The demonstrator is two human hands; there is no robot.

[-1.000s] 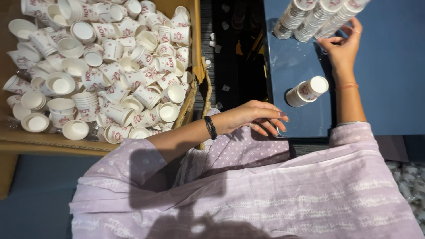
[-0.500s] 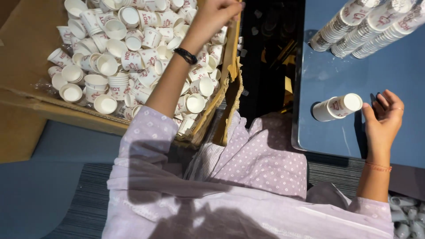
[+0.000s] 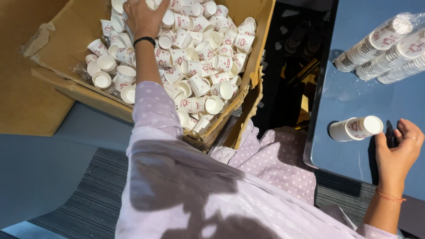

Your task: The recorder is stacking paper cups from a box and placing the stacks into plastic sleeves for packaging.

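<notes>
Right now my left hand [image 3: 144,17] reaches deep into the cardboard box [image 3: 57,48], fingers spread over the loose paper cups [image 3: 199,66] heaped there; whether it grips one I cannot tell. My right hand [image 3: 398,148] rests on the blue table [image 3: 349,88], fingers loosely curled and holding nothing, just beside a short stack of cups [image 3: 356,128] lying on its side. Wrapped sleeves of cups [image 3: 385,46] lie farther back on the same table, well apart from that hand.

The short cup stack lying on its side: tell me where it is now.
In the head view the short cup stack lies on the blue table at right, just left of the right hand, below the wrapped cup sleeves.
</notes>
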